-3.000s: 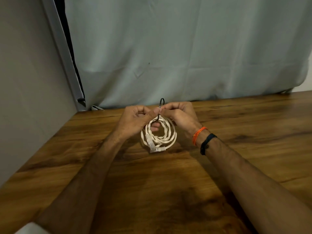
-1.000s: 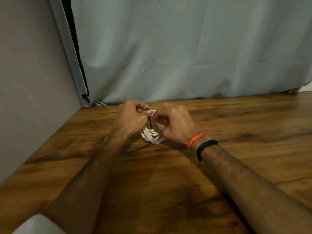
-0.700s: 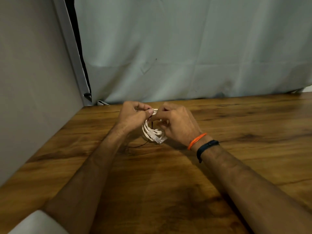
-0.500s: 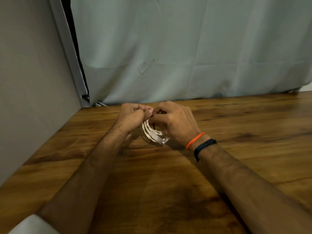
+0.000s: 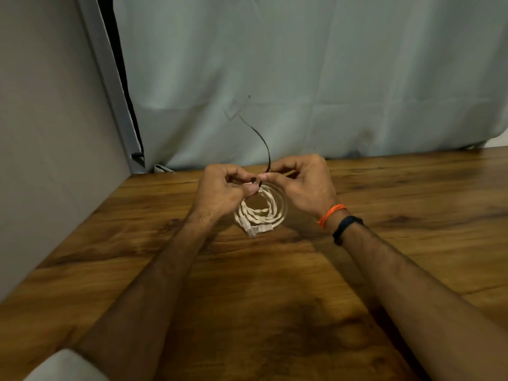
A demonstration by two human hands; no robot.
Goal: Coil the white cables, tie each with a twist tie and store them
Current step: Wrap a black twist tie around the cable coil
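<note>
on the left stands a plain grey wall panel, with a pale grey-green curtain behind the brown wooden table. the left hand pinches the top of the coiled white cable, which hangs down touching the table. just right, the thin black twist tie arcs upward, pinched by the right hand, whose wrist wears an orange thread band and a black band.

Bare wooden table lies open to the right; wall and curtain close left and back.
</note>
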